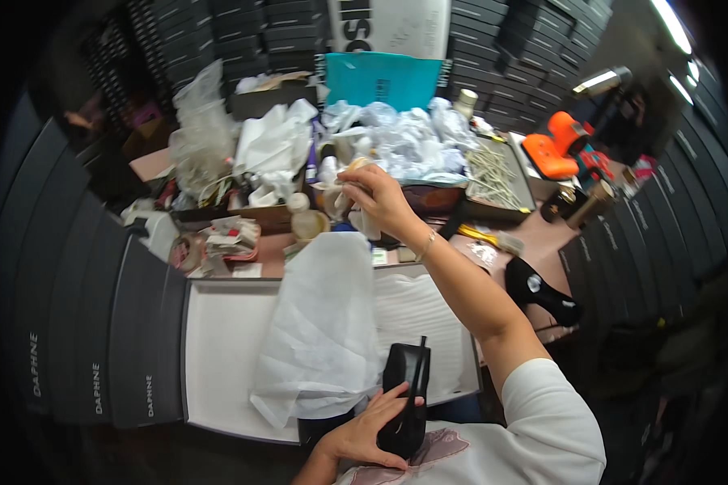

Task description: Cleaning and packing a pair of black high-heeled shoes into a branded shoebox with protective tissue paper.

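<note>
In my lap, close to my body, lies a black high-heeled shoe point(415, 388), its thin heel pointing away from me. My left hand point(370, 430) is wrapped round its near part. My right hand point(378, 194) reaches far over the bench, fingers pinched on a pale, limp piece of cloth or paper point(334, 192); which of the two I cannot tell. Between me and the bench sits an open shoe box point(222, 356) with a white inside. White tissue paper point(323, 315) covers its middle, and rippled white wrapping point(416, 311) lies in its right part.
A second black shoe point(534, 287) with a shiny ornament lies at the right. A yellow-handled brush point(489, 237), a clear bottle point(301, 212) and a tray of white sticks point(493, 174) stand on the bench. Crumpled tissue point(400, 137) heaps behind. Stacked dark boxes point(141, 323) flank both sides.
</note>
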`<state>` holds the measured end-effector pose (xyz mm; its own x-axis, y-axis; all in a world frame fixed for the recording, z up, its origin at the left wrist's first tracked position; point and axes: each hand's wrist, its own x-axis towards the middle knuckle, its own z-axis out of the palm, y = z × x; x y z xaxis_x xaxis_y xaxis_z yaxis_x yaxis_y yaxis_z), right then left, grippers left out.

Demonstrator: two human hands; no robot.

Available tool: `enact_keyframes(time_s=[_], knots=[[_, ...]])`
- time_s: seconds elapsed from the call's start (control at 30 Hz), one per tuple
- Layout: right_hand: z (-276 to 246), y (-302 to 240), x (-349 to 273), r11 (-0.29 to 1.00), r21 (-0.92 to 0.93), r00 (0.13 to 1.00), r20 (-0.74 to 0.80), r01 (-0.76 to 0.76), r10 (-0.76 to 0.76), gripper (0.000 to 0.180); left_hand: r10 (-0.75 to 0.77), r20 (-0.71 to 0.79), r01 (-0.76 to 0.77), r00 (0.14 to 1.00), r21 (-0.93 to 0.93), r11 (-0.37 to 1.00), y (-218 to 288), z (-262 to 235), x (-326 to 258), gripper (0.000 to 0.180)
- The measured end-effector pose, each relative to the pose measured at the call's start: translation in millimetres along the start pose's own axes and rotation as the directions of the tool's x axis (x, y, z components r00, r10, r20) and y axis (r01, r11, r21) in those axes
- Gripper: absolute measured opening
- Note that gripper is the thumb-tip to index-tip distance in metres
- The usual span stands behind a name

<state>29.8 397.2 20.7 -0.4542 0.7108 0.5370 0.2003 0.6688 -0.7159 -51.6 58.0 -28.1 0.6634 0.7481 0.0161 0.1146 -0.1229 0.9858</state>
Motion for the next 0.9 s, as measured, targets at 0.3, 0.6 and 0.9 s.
enact_keyframes(time_s=[0.3,0.6,0.9], knots=[[-138.2,-100.9,-273.2,0.784,0.269,0.81,-0.02,-0.56,0.585,0.03,-0.045,-0.196,0.058,0.98,0.061,0.996,18.4,33.7,17.1,0.091],[-127.3,-162.5,-358.4,0.916,0.143,0.924,-0.031,-0.374,0.382,0.023,-0.001,-0.301,0.082,0.954,0.257,0.963,16.2,77.5,48.9,0.088],[-114.0,-147.6,-326.4,0.987,-0.117,0.973,0.189,-0.108,0.129,0.025,0.011,-0.344,0.091,0.939,0.28,0.956,19.2,90.9,51.7,0.081]])
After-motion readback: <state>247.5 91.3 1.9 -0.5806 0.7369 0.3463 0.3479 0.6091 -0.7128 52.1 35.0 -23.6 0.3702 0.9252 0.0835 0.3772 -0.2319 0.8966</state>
